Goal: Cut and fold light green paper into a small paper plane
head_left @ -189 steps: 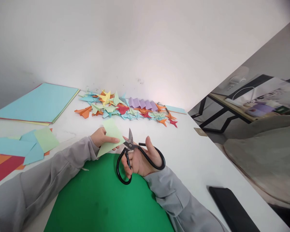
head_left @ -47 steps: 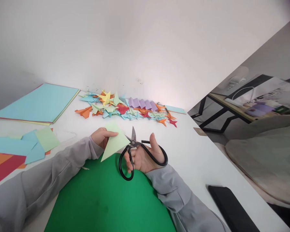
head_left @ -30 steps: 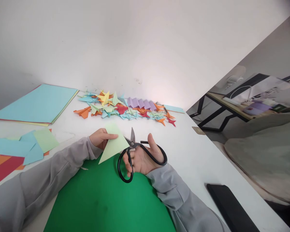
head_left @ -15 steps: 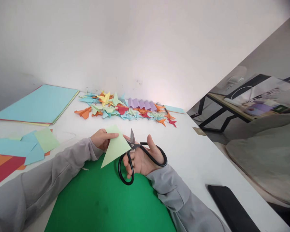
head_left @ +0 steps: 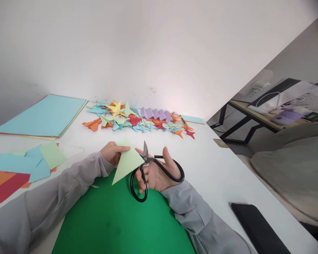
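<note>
A light green piece of paper [head_left: 127, 161], folded to a pointed shape, is pinched at its upper left by my left hand [head_left: 112, 152], the thumb lying on top. My right hand [head_left: 159, 176] is turned palm up with the black-handled scissors [head_left: 146, 159] on its fingers, thumb raised inside one handle loop. The blades are spread, one pointing up and the other meeting the paper's right corner; part of that blade is hidden by the paper. Both hands are above a green sheet [head_left: 116, 218] on the white table.
A stack of large coloured sheets [head_left: 41, 114] lies at the back left, with loose cut pieces [head_left: 18, 164] nearer. Folded paper shapes [head_left: 132, 120] form a long pile by the wall. A black flat object [head_left: 257, 227] sits at the right, near a small tan piece [head_left: 221, 143].
The whole view has shifted slightly, so things appear a little further right. My hands, the paper and the scissors keep the same arrangement.
</note>
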`<state>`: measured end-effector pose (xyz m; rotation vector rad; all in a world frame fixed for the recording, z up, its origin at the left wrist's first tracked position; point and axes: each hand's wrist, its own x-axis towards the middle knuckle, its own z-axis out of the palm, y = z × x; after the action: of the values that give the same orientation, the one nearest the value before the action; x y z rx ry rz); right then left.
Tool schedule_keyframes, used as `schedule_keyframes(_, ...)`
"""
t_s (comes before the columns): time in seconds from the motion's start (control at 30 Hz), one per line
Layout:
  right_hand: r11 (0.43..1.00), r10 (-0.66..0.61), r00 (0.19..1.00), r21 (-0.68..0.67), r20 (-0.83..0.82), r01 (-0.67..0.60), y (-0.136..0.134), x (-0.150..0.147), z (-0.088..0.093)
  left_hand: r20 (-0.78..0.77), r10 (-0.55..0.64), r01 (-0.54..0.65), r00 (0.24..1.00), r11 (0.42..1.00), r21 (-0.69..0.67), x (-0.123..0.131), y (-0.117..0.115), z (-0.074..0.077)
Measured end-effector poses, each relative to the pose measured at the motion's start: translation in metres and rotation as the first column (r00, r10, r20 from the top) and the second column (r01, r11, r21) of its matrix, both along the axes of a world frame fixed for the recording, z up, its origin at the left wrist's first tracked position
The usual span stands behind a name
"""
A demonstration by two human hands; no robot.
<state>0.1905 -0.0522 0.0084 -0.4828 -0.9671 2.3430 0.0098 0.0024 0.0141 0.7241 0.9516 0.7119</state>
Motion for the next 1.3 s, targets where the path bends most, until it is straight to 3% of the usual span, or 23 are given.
schedule_keyframes(0.67, 0.994, -0.108, 0.994, 0.010, -0.030, 0.108, -0.002, -0.007, 0.000, 0.033, 0.039, -0.039, 0.999, 0.999, 0.000, 0.002, -0.001, 0.002)
schedule_keyframes(0.93, 1.000, 0.005, 0.998, 0.019, -0.068, -0.004, -0.001, -0.002, 0.001, 0.010, 0.023, -0.023, 1.000, 0.999, -0.029, 0.001, -0.002, 0.004)
schedule_keyframes(1.3, 0.999, 0.025, 0.998, -0.040, -0.056, -0.027, 0.002, 0.005, 0.000, -0.026, 0.003, -0.003, 1.000, 1.000, 0.014, -0.001, 0.002, -0.005)
